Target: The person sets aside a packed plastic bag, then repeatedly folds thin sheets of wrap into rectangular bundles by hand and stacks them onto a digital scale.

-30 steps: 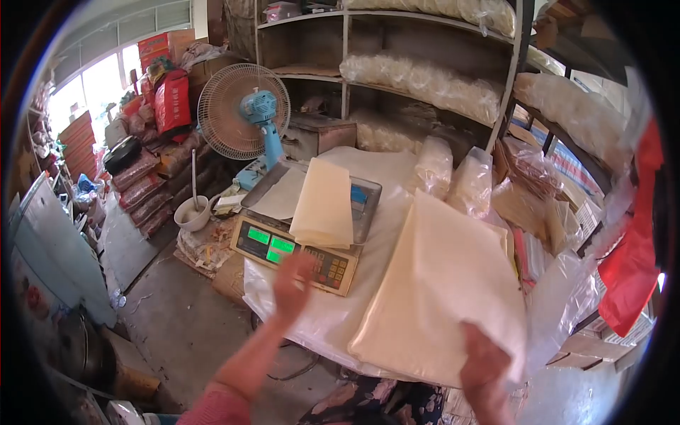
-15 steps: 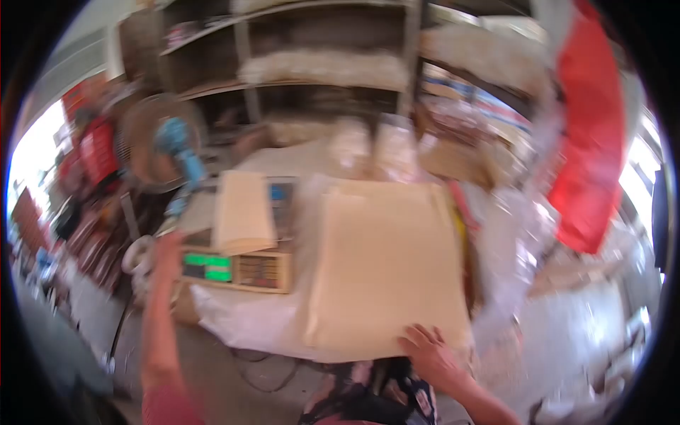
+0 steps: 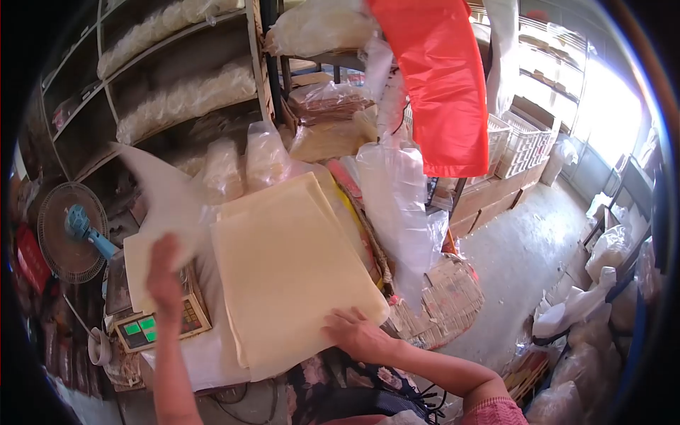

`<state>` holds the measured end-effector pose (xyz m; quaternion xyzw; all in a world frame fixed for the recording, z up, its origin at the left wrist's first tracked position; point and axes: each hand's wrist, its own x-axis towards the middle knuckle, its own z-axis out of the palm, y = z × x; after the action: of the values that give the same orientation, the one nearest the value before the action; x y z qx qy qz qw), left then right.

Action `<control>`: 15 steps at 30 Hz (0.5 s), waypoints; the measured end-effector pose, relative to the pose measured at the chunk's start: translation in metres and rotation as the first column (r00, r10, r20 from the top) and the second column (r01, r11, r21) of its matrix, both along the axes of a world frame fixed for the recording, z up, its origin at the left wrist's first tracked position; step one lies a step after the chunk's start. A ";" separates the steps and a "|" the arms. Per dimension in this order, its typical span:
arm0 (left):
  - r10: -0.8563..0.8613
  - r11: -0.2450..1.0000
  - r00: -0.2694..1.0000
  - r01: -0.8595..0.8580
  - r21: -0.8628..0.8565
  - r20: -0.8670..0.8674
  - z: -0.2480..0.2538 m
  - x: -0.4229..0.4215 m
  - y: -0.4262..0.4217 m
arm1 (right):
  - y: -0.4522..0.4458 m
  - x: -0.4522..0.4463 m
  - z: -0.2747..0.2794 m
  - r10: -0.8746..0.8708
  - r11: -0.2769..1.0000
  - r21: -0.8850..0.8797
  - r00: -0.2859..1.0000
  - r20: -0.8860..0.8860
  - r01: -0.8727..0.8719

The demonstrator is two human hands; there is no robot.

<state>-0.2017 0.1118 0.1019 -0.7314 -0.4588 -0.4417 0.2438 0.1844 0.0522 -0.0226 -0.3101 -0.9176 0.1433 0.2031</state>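
My right hand (image 3: 356, 333) lies flat with fingers spread on the front right of a stack of large cream sheets (image 3: 294, 262). My left hand (image 3: 164, 276) is raised over the left side, its fingers smeared by motion, so its grip is unclear. Beneath and beside it is a digital scale (image 3: 191, 315) with green displays. Smaller cream sheets (image 3: 137, 273) rest on the scale. A pale, blurred sheet (image 3: 166, 188) rises behind my left hand to a pointed corner; whether I hold it cannot be told.
Clear plastic bags (image 3: 268, 156) stand behind the stack. Plastic film (image 3: 397, 205) and a red sheet (image 3: 446, 99) hang at the right. A blue fan (image 3: 78, 223) is at the left. Shelves (image 3: 177, 42) with wrapped bundles line the back. Flattened cardboard (image 3: 439, 301) lies right of the stack.
The view has swung to the right. My left hand has moved from the scale's left edge to above it, and the pale sheet behind it now stands up. My right hand stays on the stack.
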 end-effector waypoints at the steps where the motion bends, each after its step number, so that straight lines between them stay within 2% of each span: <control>1: -0.103 0.988 0.995 0.103 -0.115 0.010 -0.016 0.018 0.014 | -0.002 0.004 0.010 -0.043 0.999 0.005 0.998 0.053 0.043; 3: -0.374 0.814 0.858 0.486 -0.320 0.352 -0.050 0.053 0.031 | -0.003 0.012 0.015 -0.085 0.996 0.016 0.991 0.107 0.083; 5: -0.271 0.816 0.962 0.221 -0.535 -0.016 -0.080 0.057 0.046 | -0.003 0.019 0.012 -0.106 0.989 0.114 0.984 0.141 0.090; 6: -0.270 0.816 0.963 0.223 -0.533 -0.011 -0.097 0.057 0.049 | -0.004 0.021 0.015 -0.105 0.989 0.115 0.984 0.146 0.088; 8: -0.214 0.640 0.967 0.244 -0.729 0.136 -0.119 0.053 0.047 | -0.009 0.021 0.029 -0.077 0.984 0.171 0.979 0.191 0.044; 9: -0.198 0.642 0.970 0.236 -0.730 0.139 -0.122 0.047 0.047 | -0.013 0.020 0.040 -0.061 0.985 0.168 0.979 0.193 0.028; 11: -0.188 0.745 0.982 0.161 -0.648 0.028 -0.118 0.032 0.040 | -0.020 0.018 0.071 0.046 0.998 -0.048 0.929 0.367 -0.031; 12: -0.149 0.742 0.988 0.133 -0.657 0.031 -0.108 0.027 0.029 | -0.026 0.018 0.091 0.087 0.996 -0.060 0.926 0.367 -0.070; 14: -0.041 0.721 0.943 0.257 -0.644 0.331 -0.063 0.030 0.001 | -0.024 0.019 0.127 0.175 0.948 -0.301 0.963 0.207 -0.108; 15: 0.058 0.716 0.921 0.231 -0.659 0.385 -0.044 0.025 -0.012 | -0.011 0.013 0.132 0.204 0.942 -0.306 0.957 0.206 -0.135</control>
<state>-0.1763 0.0995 0.0584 -0.6902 -0.5931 -0.3813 -0.1624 0.1977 0.0415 0.1094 -0.2705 -0.9277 0.2552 0.0324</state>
